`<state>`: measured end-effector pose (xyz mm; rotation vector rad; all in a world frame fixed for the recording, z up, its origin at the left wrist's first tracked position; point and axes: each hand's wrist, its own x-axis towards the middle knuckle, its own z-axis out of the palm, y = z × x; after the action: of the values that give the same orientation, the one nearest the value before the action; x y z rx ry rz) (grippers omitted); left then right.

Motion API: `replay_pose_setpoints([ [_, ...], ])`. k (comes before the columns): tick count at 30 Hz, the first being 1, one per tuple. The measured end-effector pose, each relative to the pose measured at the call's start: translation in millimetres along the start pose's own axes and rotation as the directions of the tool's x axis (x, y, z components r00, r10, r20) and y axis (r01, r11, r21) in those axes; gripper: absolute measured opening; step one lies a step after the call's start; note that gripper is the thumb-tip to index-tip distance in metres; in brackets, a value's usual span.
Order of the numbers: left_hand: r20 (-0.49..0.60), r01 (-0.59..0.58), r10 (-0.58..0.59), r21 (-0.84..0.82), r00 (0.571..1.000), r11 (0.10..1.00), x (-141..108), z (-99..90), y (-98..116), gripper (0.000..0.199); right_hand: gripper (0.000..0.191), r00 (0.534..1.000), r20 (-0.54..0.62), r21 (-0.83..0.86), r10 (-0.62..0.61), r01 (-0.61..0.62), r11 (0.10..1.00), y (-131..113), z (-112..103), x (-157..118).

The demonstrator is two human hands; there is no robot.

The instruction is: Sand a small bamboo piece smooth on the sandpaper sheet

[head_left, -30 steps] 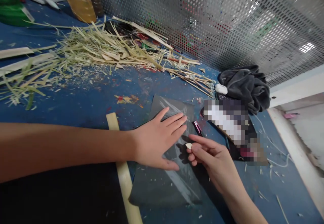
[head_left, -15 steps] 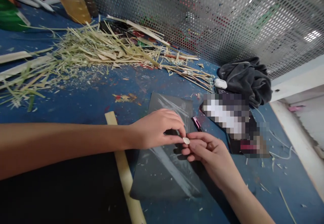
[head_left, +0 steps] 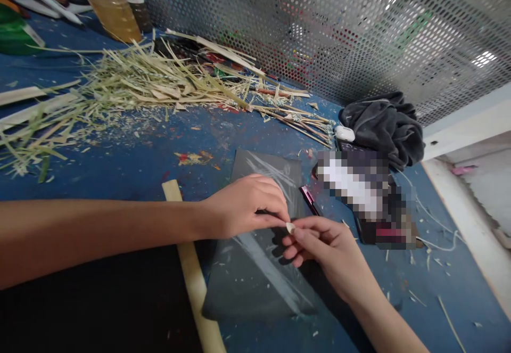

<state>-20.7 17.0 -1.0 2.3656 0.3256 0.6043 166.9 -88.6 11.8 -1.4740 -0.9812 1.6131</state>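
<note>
Between my fingertips is a small pale, petal-shaped piece, whose material I cannot make out. My left hand pinches it from the left with thumb and forefinger. From the right, my right hand grips it between thumb and fingers. Both hands hover over a dark grey sheet streaked with pale marks. A pale yellow-green strip, which looks like bamboo, runs under my left forearm. Just beyond my right hand lies a small shiny pink-and-black object.
A heap of shaved strips and a bundle of thin sticks lie at the back. On the right are a phone-like dark device, a white earbud case and a dark cloth. A perforated metal panel stands behind.
The pale piece has turned between my fingers and now looks more folded or edge-on. My hands have come slightly closer together. The whole view has shifted a little.
</note>
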Motion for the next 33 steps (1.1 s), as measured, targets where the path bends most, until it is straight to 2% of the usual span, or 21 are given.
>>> replay_pose_setpoints([
  [2,0.008,0.015,-0.016,0.087,1.0,0.996,-1,0.6,3,0.018,0.019,0.988,-0.04,-0.257,-0.148,0.133,0.957,1,-1,0],
  [3,0.007,0.026,-0.027,0.152,1.0,0.988,-2,2.0,4,0.026,0.016,0.962,-0.041,-0.424,-0.27,0.228,0.876,1,-1,0],
  [5,0.01,0.073,-0.08,0.308,0.997,0.949,-3,6.2,6,0.059,0.014,0.864,0.034,-0.72,-0.503,0.37,0.588,3,-2,0],
  [6,0.02,0.105,-0.122,0.381,0.992,0.919,-4,8.7,6,0.076,0.015,0.815,0.094,-0.808,-0.571,0.397,0.434,4,-2,-1],
  [7,0.039,0.135,-0.17,0.443,0.985,0.886,-5,11.1,7,0.088,0.017,0.785,0.146,-0.861,-0.602,0.401,0.312,5,-2,-2],
  [8,0.06,0.161,-0.218,0.492,0.974,0.855,-5,13.1,7,0.096,0.019,0.775,0.18,-0.896,-0.606,0.384,0.224,5,-2,-3],
  [10,0.092,0.195,-0.293,0.558,0.952,0.807,-5,15.6,7,0.102,0.019,0.791,0.212,-0.939,-0.574,0.327,0.103,5,-1,-7],
  [12,0.112,0.201,-0.326,0.593,0.939,0.78,-5,16.0,7,0.103,0.019,0.83,0.231,-0.963,-0.507,0.271,0.005,3,-1,-12],
  [15,0.129,0.186,-0.33,0.614,0.935,0.767,-4,15.3,8,0.1,0.019,0.89,0.258,-0.966,-0.377,0.246,-0.08,-2,-3,-15],
  [18,0.129,0.162,-0.306,0.626,0.943,0.763,-4,15.4,8,0.097,0.021,0.927,0.27,-0.961,-0.259,0.247,-0.121,-10,-2,-11],
  [20,0.123,0.147,-0.286,0.632,0.95,0.761,-5,15.9,8,0.096,0.022,0.946,0.245,-0.961,-0.213,0.206,-0.187,-16,1,-2],
  [23,0.113,0.14,-0.27,0.635,0.956,0.76,-6,16.6,8,0.094,0.023,0.953,0.202,-0.954,-0.224,0.14,-0.267,-28,10,21],
  [25,0.102,0.154,-0.279,0.633,0.955,0.759,-6,16.8,8,0.095,0.024,0.945,0.21,-0.95,-0.252,0.136,-0.281,-36,15,41],
  [29,0.027,0.271,-0.373,0.638,0.928,0.721,-4,17.1,10,0.11,0.026,0.928,0.213,-0.947,-0.307,0.119,-0.298,-47,23,72],
  [31,-0.004,0.33,-0.431,0.65,0.902,0.685,-3,16.7,12,0.115,0.028,0.928,0.211,-0.946,-0.307,0.114,-0.304,-47,23,73],
  [33,-0.006,0.354,-0.467,0.662,0.884,0.661,-2,16.0,14,0.114,0.026,0.936,0.225,-0.94,-0.272,0.135,-0.314,-45,19,60],
])
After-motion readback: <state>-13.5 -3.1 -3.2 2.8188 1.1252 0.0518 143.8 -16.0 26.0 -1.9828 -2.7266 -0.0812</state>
